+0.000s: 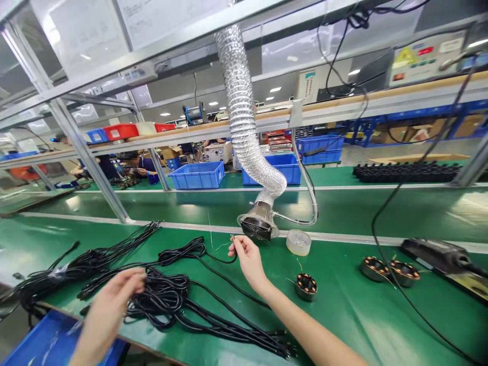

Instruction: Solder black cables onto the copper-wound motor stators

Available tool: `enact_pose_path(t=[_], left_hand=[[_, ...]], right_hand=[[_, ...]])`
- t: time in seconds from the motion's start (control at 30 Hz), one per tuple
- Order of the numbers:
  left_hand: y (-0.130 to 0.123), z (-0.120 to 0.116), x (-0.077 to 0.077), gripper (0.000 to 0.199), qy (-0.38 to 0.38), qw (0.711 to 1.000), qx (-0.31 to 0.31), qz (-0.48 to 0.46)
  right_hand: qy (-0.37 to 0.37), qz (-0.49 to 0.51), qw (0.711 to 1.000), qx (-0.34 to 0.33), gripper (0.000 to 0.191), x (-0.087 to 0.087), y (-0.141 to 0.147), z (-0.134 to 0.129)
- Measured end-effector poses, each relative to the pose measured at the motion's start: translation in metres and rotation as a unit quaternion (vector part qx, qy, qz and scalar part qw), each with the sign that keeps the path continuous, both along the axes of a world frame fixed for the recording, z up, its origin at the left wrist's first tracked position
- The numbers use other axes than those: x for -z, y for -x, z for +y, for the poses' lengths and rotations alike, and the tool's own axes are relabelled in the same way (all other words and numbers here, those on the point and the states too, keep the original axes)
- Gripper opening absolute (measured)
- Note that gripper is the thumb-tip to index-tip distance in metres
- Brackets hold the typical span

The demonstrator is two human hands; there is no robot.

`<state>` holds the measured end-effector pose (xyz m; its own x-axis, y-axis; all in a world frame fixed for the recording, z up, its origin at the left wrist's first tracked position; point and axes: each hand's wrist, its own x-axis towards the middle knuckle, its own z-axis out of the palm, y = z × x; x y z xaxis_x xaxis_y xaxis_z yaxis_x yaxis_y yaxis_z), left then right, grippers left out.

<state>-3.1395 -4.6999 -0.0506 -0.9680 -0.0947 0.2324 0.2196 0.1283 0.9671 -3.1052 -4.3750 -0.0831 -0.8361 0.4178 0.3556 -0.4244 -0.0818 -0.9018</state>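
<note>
Between thumb and fingertips, my right hand (247, 259) pinches the end of a black cable (221, 260); small wire ends show above the fingers. A thin strand of solder wire (212, 239) hangs just left of that hand. My left hand (109, 310) is smeared by motion over the near edge of a coiled heap of black cables (160, 300); whether it holds anything is unclear. Another cable bundle (57, 274), tied together, lies farther left. Right of my right forearm stands a stator with copper windings (306, 286), its thin leads sticking up.
A fume extraction hose (242, 107) hangs down to a black-grilled hood (257, 226) close beyond my right hand. Near it sits a roll of clear tape (298, 242). Two more stators (404, 273) and a dark device (438, 256) lie right. A blue bin (46, 340) is below the left edge.
</note>
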Motion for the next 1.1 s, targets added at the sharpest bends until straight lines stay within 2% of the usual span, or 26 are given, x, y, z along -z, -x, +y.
enact_pose_path(t=[0.07, 0.13, 0.17, 0.23, 0.3, 0.4, 0.57, 0.83, 1.1], left_hand=[[0.0, 0.08, -0.003, 0.041, -0.058, 0.99, 0.127, 0.006], [0.002, 0.151, 0.0, 0.034, -0.122, 0.973, 0.197, 0.024], [0.005, 0.179, 0.003, 0.031, -0.158, 0.965, 0.209, 0.027], [0.013, 0.221, 0.01, 0.03, -0.198, 0.953, 0.227, 0.024], [0.02, 0.242, 0.017, 0.03, -0.211, 0.949, 0.232, 0.024], [0.026, 0.248, 0.026, 0.032, -0.214, 0.949, 0.229, 0.029], [0.027, 0.239, 0.035, 0.031, -0.205, 0.954, 0.217, 0.037], [0.022, 0.235, 0.03, 0.029, -0.157, 0.958, 0.235, 0.043], [0.023, 0.234, 0.033, 0.028, -0.124, 0.968, 0.21, 0.057]], right_hand=[[-0.003, 0.004, 1.0, 0.001, 0.037, 0.002, -0.001, 0.001], [-0.01, 0.007, 1.0, 0.003, 0.038, 0.005, -0.003, 0.001], [-0.014, 0.008, 1.0, 0.004, 0.038, 0.006, -0.004, 0.002], [-0.025, 0.01, 1.0, 0.009, 0.039, 0.009, -0.006, 0.003], [-0.032, 0.011, 0.999, 0.015, 0.04, 0.012, -0.007, 0.005], [-0.031, 0.009, 0.999, 0.02, 0.042, 0.016, -0.005, 0.008], [-0.021, 0.004, 1.0, 0.021, 0.04, 0.02, -0.002, 0.011], [-0.031, -0.003, 0.999, 0.019, 0.039, 0.023, -0.001, 0.009], [-0.033, -0.008, 0.999, 0.023, 0.038, 0.023, 0.0, 0.01]])
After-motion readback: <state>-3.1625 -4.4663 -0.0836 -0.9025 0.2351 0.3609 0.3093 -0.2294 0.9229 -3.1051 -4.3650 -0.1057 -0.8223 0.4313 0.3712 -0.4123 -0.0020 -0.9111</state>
